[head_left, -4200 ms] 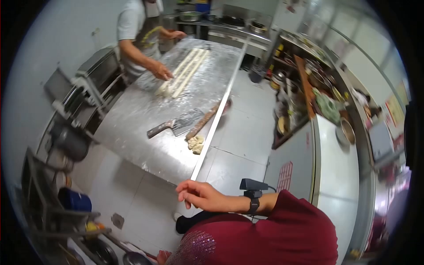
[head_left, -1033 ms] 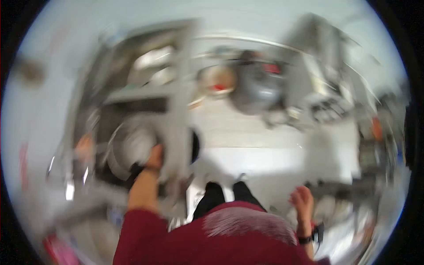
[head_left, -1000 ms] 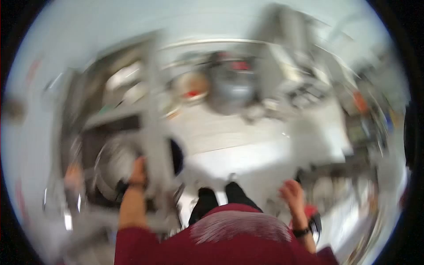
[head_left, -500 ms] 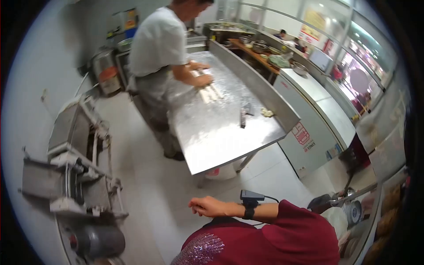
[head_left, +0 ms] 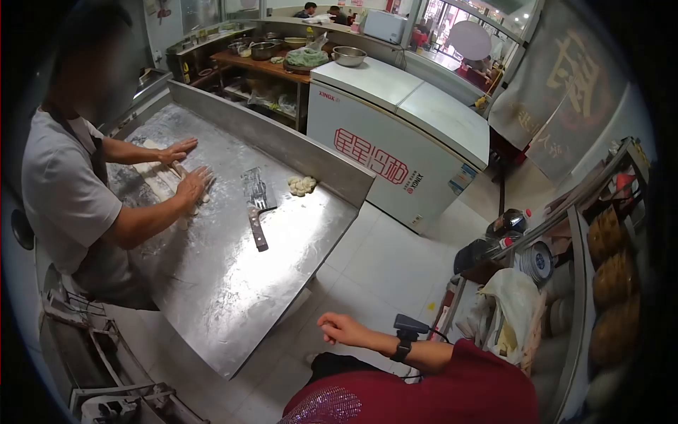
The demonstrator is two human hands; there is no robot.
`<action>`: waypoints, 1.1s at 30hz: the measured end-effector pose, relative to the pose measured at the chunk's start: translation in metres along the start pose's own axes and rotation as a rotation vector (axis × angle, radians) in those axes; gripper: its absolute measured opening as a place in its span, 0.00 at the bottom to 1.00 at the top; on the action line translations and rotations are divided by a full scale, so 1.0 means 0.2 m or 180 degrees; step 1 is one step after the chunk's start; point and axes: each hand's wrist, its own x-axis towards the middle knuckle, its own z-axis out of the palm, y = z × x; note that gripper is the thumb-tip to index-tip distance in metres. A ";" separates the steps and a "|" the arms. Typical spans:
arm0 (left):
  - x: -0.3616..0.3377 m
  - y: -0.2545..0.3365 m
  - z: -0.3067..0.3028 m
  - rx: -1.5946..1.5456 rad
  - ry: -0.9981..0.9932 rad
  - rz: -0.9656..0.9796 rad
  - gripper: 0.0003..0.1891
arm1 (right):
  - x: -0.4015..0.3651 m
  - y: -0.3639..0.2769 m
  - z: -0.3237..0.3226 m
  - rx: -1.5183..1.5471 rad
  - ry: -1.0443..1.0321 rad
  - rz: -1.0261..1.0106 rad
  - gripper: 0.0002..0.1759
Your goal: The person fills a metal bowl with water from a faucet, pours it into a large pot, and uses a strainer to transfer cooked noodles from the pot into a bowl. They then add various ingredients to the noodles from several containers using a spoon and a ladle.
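My right hand [head_left: 339,330] is held out in front of my body, its fingers loosely curled with nothing seen in them. It is above the floor, apart from the near corner of the metal table [head_left: 233,311]. A dark device [head_left: 411,324] with a cable is strapped to the wrist. My left hand is out of view. On the table, a dark-handled tool [head_left: 258,230] with a broad metal blade lies beside a small heap of dough lumps [head_left: 302,185]. Across it, a co-worker's two hands press on long dough strips [head_left: 161,185].
A white chest freezer [head_left: 381,134] stands behind the table, with a metal bowl [head_left: 349,56] on top. To my right are shelves with stacked plates [head_left: 538,263], a dark bottle [head_left: 508,223] and a white plastic bag [head_left: 512,304]. Machinery [head_left: 127,396] is at lower left.
My view has swung to the right, so the table and co-worker appear farther left and nearer. My right hand stays loosely curled in front of me. The co-worker's hands remain on the dough.
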 end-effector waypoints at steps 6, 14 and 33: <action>0.06 0.03 0.18 -0.0495 -0.0308 -0.0318 0.06 | -0.05 0.17 -0.11 0.0043 0.0545 0.0823 0.10; 0.12 -0.16 0.19 -0.0847 -0.0348 -0.0932 0.05 | 0.07 0.13 0.06 0.0015 0.0181 0.0805 0.10; -0.62 -0.92 0.03 -0.2279 0.2194 -0.2548 0.09 | 0.29 -0.07 0.19 -0.0371 -0.1145 0.0670 0.08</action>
